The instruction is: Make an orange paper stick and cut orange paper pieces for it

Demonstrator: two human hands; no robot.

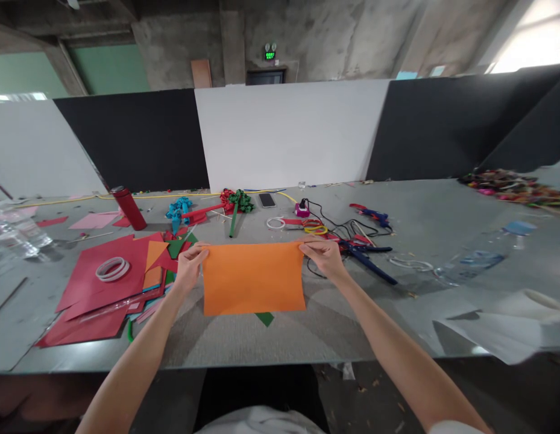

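A sheet of orange paper hangs upright in front of me, its long side across. My left hand pinches its upper left corner between thumb and fingers. At the opposite upper corner, my right hand grips the sheet the same way. Below the sheet's lower edge a piece of green paper peeks out on the grey table; the rest of it is hidden.
Red paper sheets lie at left, bearing tape rolls. Behind stand a red thermos, blue curled paper and a phone. A blue-handled tool, a plastic bottle and a white paper roll occupy the right.
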